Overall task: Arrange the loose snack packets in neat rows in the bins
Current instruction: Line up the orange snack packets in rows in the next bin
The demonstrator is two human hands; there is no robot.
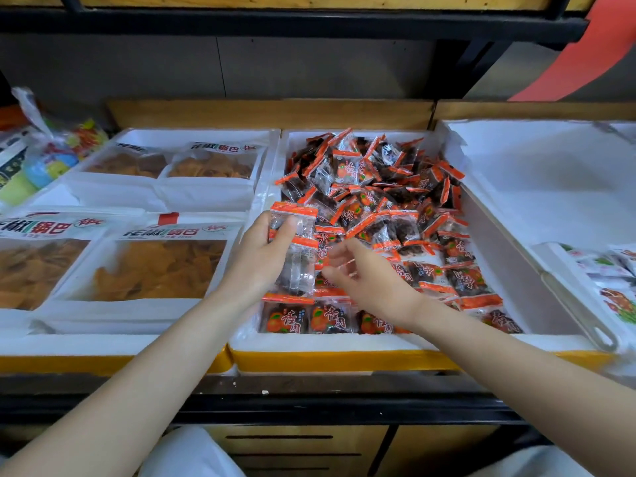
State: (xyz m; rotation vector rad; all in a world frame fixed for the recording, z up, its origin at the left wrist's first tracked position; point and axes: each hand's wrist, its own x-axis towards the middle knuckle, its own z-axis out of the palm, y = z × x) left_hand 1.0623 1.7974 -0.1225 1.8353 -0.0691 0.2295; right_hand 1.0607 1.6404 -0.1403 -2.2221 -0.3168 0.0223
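A white foam bin [330, 342] in the middle holds several small clear packets with orange-red ends [385, 187], heaped loosely toward the back. A neat row of the same packets [306, 316] lies face up along the bin's front wall. My left hand [261, 256] grips a small stack of packets [296, 242] upright over the bin's front left. My right hand [364, 273] hovers just right of that stack, fingers loosely curled and blurred; whether it pinches a packet is unclear.
Left of the bin, large bags of orange crisps [161, 263] lie in white trays. To the right, another white foam bin [537, 187] holds a few pale packets [616, 280] at its near right. A black shelf rail [309, 404] runs in front.
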